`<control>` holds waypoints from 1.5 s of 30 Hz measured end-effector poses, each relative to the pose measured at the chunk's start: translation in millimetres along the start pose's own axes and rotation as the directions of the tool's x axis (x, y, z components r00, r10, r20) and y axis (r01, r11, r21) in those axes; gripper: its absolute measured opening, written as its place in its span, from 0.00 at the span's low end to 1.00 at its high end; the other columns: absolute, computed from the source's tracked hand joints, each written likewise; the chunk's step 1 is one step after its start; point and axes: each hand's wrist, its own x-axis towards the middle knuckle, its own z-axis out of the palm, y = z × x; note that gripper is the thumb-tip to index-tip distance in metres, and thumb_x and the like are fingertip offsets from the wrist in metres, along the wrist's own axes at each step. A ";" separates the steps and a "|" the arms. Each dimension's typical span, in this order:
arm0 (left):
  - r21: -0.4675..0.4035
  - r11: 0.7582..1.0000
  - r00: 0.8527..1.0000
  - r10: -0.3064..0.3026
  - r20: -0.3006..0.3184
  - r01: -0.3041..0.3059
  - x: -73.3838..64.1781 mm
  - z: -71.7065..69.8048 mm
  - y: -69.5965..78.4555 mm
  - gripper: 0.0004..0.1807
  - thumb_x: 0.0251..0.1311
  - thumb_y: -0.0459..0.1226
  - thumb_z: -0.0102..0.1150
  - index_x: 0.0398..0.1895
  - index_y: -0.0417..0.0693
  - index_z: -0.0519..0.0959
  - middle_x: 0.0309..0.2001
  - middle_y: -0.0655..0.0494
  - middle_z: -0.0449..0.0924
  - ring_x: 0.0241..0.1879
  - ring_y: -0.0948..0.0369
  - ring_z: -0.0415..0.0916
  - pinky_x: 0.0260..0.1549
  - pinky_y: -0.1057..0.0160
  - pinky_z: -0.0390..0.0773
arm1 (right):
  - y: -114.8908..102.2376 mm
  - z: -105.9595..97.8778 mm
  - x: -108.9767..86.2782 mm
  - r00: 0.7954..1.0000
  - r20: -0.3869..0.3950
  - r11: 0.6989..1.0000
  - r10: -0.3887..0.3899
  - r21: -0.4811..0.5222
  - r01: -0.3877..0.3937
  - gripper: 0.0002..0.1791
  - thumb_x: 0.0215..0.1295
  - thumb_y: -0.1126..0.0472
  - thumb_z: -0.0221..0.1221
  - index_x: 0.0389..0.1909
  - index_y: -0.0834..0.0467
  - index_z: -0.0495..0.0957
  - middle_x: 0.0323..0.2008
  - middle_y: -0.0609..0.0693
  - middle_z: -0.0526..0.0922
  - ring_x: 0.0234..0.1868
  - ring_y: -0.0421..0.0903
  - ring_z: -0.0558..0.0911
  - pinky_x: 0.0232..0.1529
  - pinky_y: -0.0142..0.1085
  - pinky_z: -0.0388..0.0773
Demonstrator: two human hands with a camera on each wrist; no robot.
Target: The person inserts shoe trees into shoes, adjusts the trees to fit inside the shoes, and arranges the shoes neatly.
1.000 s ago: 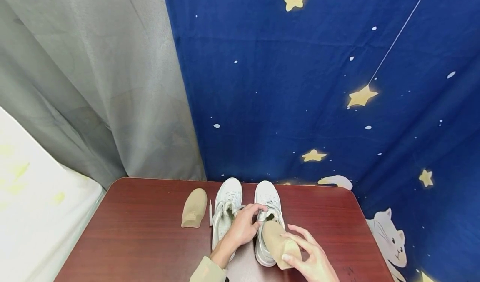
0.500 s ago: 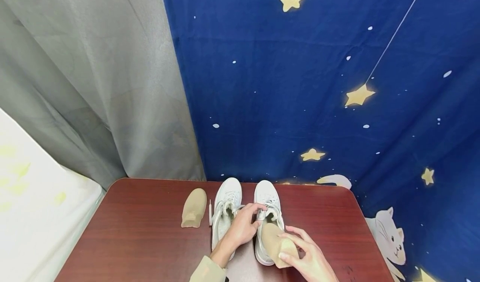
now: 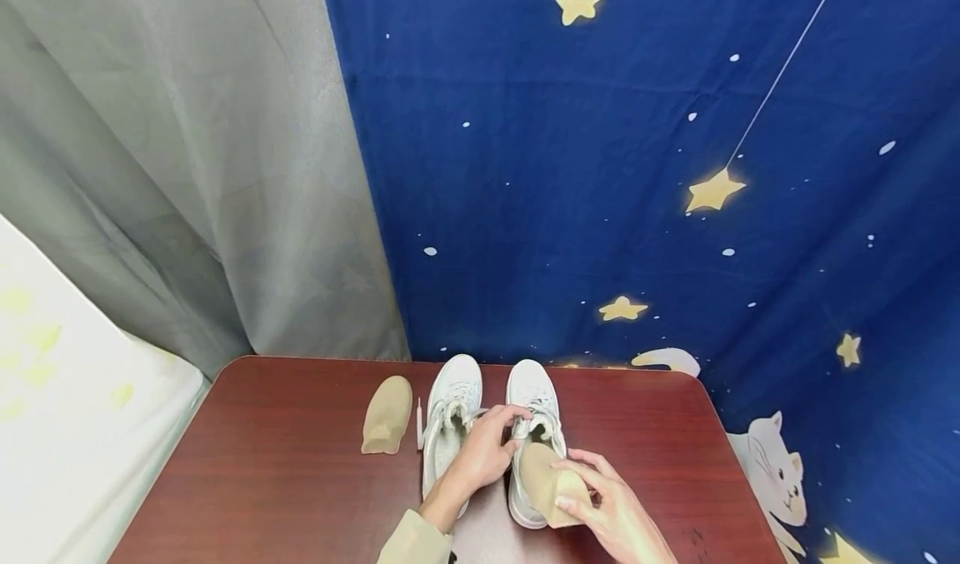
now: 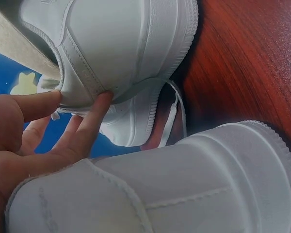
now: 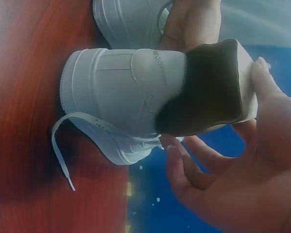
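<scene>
Two white lace-up sneakers stand side by side, toes toward the curtain. My left hand (image 3: pixel 486 451) reaches across the left sneaker (image 3: pixel 459 376) and holds the right sneaker (image 3: pixel 531 385) near its tongue and collar. In the left wrist view its fingers (image 4: pixel 99 104) touch that sneaker's side. My right hand (image 3: pixel 618 501) pinches a beige shoe tree (image 3: pixel 542 468) by its thick rear end. The shoe tree's front part is inside the right sneaker's opening, its back sticking up over the heel; its tip is hidden. Another beige shoe tree (image 3: pixel 387 414) lies left of the sneakers.
All stands on a reddish-brown table (image 3: pixel 285 464). A thin white strip (image 3: pixel 420 424), seemingly a lace end, lies beside the left sneaker. A loose shoelace (image 5: pixel 58 145) hangs off the right sneaker. A grey curtain (image 3: pixel 300 172) and a blue star-patterned curtain (image 3: pixel 510 181) hang behind.
My right hand has moved slightly left and forward with the shoe tree, which sits a little farther over the right sneaker's opening. My left hand keeps its hold. The view shifted slightly.
</scene>
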 end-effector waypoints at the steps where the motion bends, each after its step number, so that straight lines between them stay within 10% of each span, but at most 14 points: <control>1: -0.001 1.000 1.000 0.005 -0.001 -0.005 -0.1 0.1 0.0 0.25 0.46 0.25 0.60 0.48 0.57 0.75 0.46 0.58 0.75 0.44 0.60 0.74 0.43 0.61 0.72 | 0.6 0.4 0.1 1.000 -0.008 0.999 -0.023 -0.027 0.023 0.20 0.54 0.52 0.63 0.50 0.43 0.76 0.54 0.52 0.70 0.48 0.40 0.73 0.39 0.31 0.73; 12: 0.001 1.000 1.000 -0.015 0.012 0.015 -0.9 0.3 -0.3 0.25 0.46 0.26 0.60 0.48 0.57 0.75 0.46 0.60 0.75 0.44 0.62 0.74 0.44 0.61 0.72 | 1.0 9.2 -0.2 0.997 -0.068 0.995 0.022 -0.094 -0.029 0.23 0.53 0.48 0.63 0.52 0.42 0.75 0.54 0.46 0.72 0.51 0.40 0.71 0.44 0.35 0.72; 21: -0.002 1.000 1.000 0.000 -0.009 0.000 -1.3 -2.4 -0.7 0.25 0.46 0.25 0.60 0.48 0.56 0.76 0.46 0.59 0.76 0.43 0.60 0.75 0.43 0.61 0.72 | 0.3 14.3 4.2 0.982 -0.172 0.997 -0.081 -0.017 0.079 0.23 0.45 0.51 0.68 0.47 0.46 0.79 0.46 0.38 0.78 0.48 0.36 0.76 0.48 0.21 0.65; 34: -0.013 0.999 0.999 0.040 -0.026 -0.040 -5.7 -0.5 1.0 0.25 0.45 0.25 0.60 0.47 0.55 0.75 0.43 0.57 0.77 0.42 0.58 0.75 0.41 0.62 0.72 | -33.0 8.5 9.4 0.974 -0.205 0.994 0.099 0.076 -0.085 0.21 0.46 0.57 0.68 0.45 0.46 0.80 0.40 0.39 0.80 0.40 0.38 0.78 0.36 0.31 0.76; 45: -0.007 1.000 1.000 0.010 -0.006 -0.010 -6.2 -0.3 0.2 0.24 0.47 0.27 0.60 0.49 0.57 0.75 0.45 0.58 0.76 0.43 0.60 0.75 0.43 0.62 0.72 | -2.4 16.5 11.9 0.978 -0.160 0.991 0.132 0.057 -0.124 0.21 0.48 0.47 0.65 0.47 0.42 0.79 0.39 0.31 0.78 0.38 0.34 0.77 0.37 0.29 0.75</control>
